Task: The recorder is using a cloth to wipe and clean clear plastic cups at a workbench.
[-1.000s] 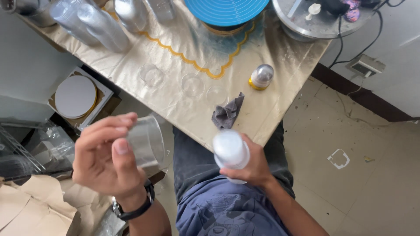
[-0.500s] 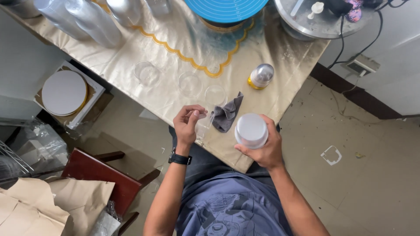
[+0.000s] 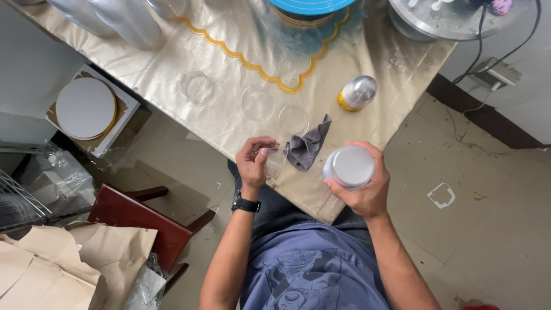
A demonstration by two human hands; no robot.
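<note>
The left hand has its fingers pinched on a clear cup at the tabletop edge; at three o'clock, the right hand grips a white-lidded jar. A grey cloth lies between them; the cup looks mid-handling.

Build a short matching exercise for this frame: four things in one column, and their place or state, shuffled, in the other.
Things:
1. clear plastic cup
2. white-capped container
3. grey cloth
4. silver-topped yellow bottle

Place or state:
A. standing alone on the table, towards its right edge
B. held in the right hand
C. crumpled on the table between the hands
D. pinched in the left hand

Pairs: 1-D, 2-B, 3-C, 4-A
</note>
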